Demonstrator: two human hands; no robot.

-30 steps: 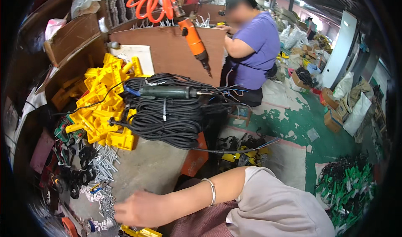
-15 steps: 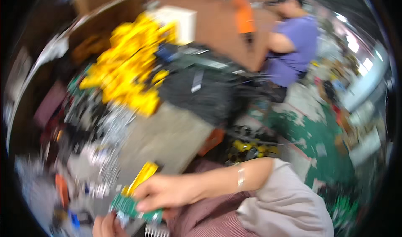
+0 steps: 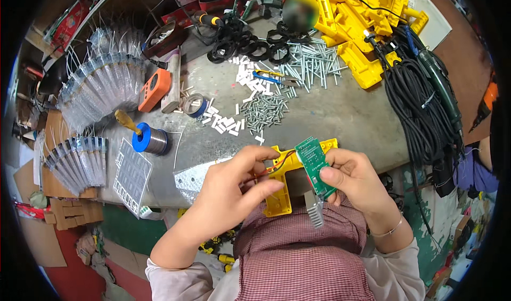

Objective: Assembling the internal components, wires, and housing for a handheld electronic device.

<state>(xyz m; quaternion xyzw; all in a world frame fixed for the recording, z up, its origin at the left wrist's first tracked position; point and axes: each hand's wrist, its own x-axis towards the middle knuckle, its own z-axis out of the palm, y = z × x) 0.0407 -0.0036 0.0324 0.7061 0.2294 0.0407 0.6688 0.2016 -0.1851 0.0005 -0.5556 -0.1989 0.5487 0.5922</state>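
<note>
A green rectangular circuit board with a ribbed silver metal heat sink at its lower end is held just above the near edge of the table, over the person's checked red apron. The right hand pinches the board, thumb on its face and fingers behind. Directly beside it, touching or nearly so, is a yellow plastic tool housing half, shaped like a pistol handle. The left hand closes around that housing, fingertips pressing thin red and dark wires that run from the housing toward the board.

The board looks wired to the housing but not yet seated in it; fitting it in and closing the shell appear to remain.

Farther out on the grey table lie a scatter of silver screws, small white rectangular pieces, a blue spool of solder wire and black rings. At the far right sit a heap of identical yellow housing parts and a coil of black cable.
</note>
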